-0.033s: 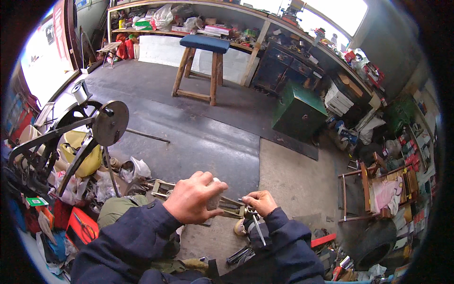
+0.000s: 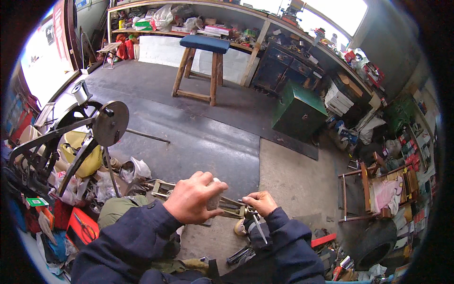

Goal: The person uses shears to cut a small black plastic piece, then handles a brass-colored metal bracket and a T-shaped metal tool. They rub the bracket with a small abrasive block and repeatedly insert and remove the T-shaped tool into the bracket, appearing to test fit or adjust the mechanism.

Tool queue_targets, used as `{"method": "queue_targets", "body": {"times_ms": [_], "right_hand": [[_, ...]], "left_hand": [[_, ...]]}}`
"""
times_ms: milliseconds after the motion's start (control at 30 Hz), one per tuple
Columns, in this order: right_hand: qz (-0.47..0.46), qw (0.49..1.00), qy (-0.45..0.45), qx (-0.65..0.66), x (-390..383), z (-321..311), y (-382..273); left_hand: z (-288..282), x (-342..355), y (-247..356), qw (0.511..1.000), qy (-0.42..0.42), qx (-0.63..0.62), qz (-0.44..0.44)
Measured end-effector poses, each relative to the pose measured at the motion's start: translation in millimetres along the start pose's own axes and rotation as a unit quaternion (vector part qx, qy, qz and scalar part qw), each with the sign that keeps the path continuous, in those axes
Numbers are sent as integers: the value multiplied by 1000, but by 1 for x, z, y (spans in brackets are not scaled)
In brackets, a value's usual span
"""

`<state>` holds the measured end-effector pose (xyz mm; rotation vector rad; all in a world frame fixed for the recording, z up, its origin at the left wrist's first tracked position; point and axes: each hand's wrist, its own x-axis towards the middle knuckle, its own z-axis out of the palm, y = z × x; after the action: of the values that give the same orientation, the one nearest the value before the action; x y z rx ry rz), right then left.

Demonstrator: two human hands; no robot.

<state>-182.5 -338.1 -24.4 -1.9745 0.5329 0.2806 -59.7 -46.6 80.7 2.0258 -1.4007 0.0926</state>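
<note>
My left hand (image 2: 194, 196) is closed round a small greyish, translucent object (image 2: 214, 202) with a whitish top, perhaps a small bottle; its fingers hide most of it. Under that hand lies a long, narrow brass-coloured metal frame (image 2: 163, 188), running across my lap. At its right end my right hand (image 2: 261, 203) has thumb and forefinger pinched together on a small metal piece (image 2: 244, 199), too small to make out. A thin silver rod (image 2: 258, 229) slants down from just below those fingers. Beside the rod sits a round tan-coloured piece (image 2: 240, 227).
On the left stands a black hand-cranked machine (image 2: 71, 128) with a round metal disc (image 2: 110, 123). Ahead are a blue-topped wooden stool (image 2: 204, 44) and a green box (image 2: 300, 111). A wooden folding chair (image 2: 363, 189) and a tyre (image 2: 376, 244) lie right. Scissors (image 2: 85, 229) rest lower left.
</note>
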Motion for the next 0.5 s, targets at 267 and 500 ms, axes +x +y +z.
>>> {"method": "queue_targets", "body": {"times_ms": [267,500], "right_hand": [[-78,993,-80,38,2,-2,44],[-187,981,-4,-44,-30,17,40]], "left_hand": [[-1,-1,0,1000,-14,-6,-18],[3,-3,-1,1000,15,-1,-14]]}}
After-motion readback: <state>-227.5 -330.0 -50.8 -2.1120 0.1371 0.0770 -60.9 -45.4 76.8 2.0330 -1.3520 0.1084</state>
